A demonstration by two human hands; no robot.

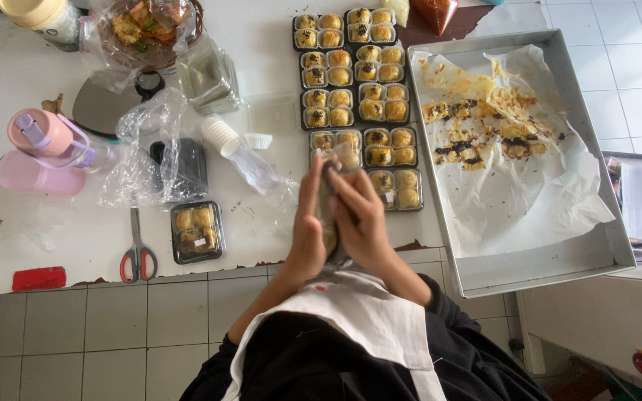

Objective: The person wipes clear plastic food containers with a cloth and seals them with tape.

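Two bare hands meet over the near edge of a white table (261, 245), pressed palm to palm around a small clear plastic pastry box (328, 194) held on edge between them. The left hand (307, 223) lies flat along one side with fingers straight; the right hand (362, 219) curls over the other, fingers bent onto the rim. Both are clamped on the box, which sits just at six o'clock from the rows of filled pastry trays (358, 96).

By the look of it, the box is light, thin-walled and springy, likely slick to the touch; its golden pastries would crush under a hard squeeze, so the stiffer rim and corners seem the safer places to grip, as the hands do.

At three o'clock from the hands stands a large metal baking tray (544, 275) lined with crumpled parchment (529, 193) bearing crumbs and dark smears. At nine o'clock lie one closed box of pastries (197, 232) and a pair of red-handled scissors (137, 252). Farther off at ten o'clock are a pink bottle (42, 152), loose plastic wrap (143, 148) and a stack of paper cups (221, 136). The person wears a white apron (365, 312) over dark sleeves.
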